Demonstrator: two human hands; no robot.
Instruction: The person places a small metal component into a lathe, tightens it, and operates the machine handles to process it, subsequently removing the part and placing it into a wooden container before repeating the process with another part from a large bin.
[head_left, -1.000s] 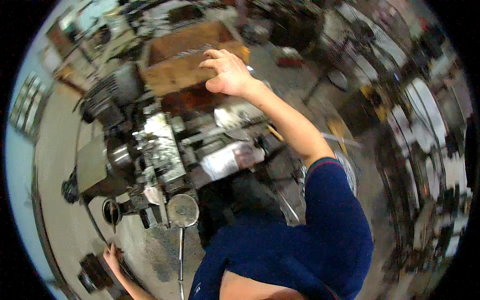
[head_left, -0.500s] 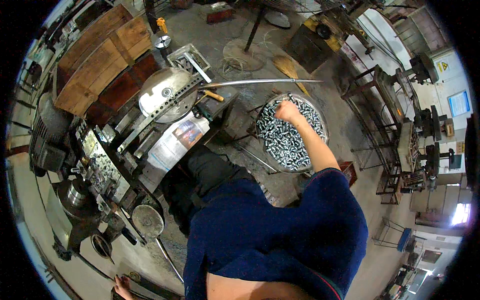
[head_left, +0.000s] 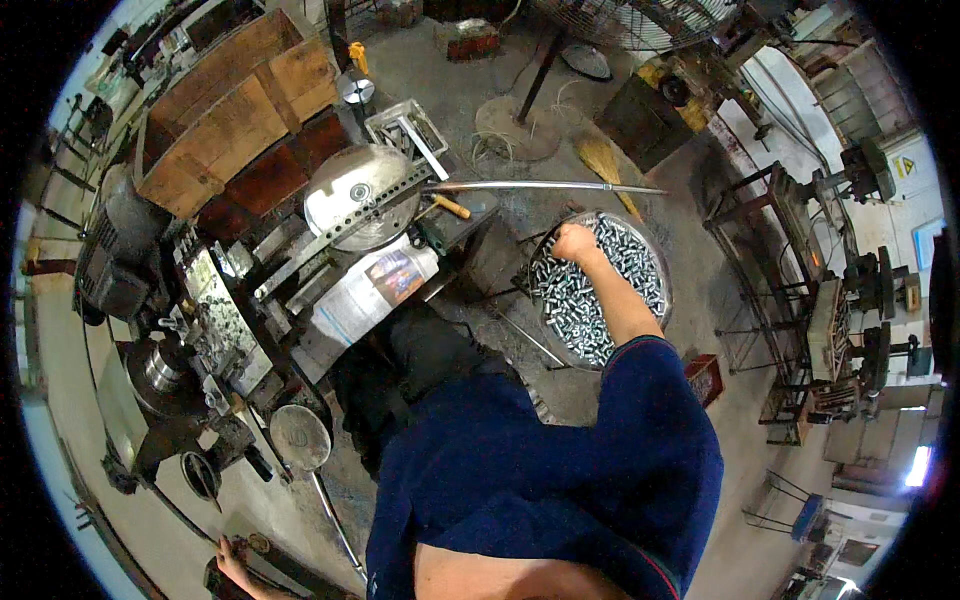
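My right hand [head_left: 573, 243] is closed, knuckles up, over the far left part of a round metal basin [head_left: 660, 318]. Short shiny metal pieces [head_left: 592, 315] heap the basin, some showing hollow ends. Whatever is inside that fist is hidden. Far down at the lower left, my left hand [head_left: 230, 563] appears closed on a long dark bar [head_left: 180, 513] that runs along the machine's side; its grip is small and partly cut off by the picture's edge.
Left of the basin is a machine bench with a round steel plate [head_left: 350, 195], a perforated bar, a folded newspaper [head_left: 375, 290] and a yellow-handled hammer [head_left: 452, 206]. A long metal rod [head_left: 550, 186] juts out beyond the basin. A broom [head_left: 600, 162] and a fan stand [head_left: 515, 130] are farther off.
The whole view has shifted, so the bench and basin sit lower and more to the right. My right hand has moved slightly left toward the basin's rim. The left stays by the bar.
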